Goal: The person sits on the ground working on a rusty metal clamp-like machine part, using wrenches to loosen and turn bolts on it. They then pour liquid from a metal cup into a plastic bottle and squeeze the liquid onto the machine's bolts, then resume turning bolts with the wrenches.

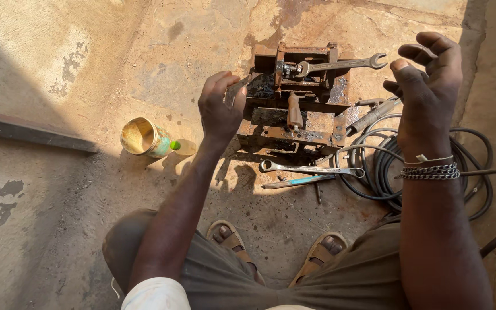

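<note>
Knees and sandals fill the bottom edge, so the person's squatting right over the concrete floor. Left hand is curled around a small flat metal piece at the left side of the rusty block. I can't make out what that piece actually is, the fingers hide most of it. Right hand is up in the air off the block's right side, fingers spread and loosely bent, holding nothing.

One wrench lies across the top of the block, its ring end on a bolt. Another wrench lies on the floor just in front of the block, with a blue-handled tool right beside it. Coiled black cable sits to the right, partly hidden behind the right forearm and cut off near the frame's edge.

Tin can lies tipped on its side left of the block, mouth toward the camera. Inside looks bare yellowish metal, can't tell if anything's in it.
</note>
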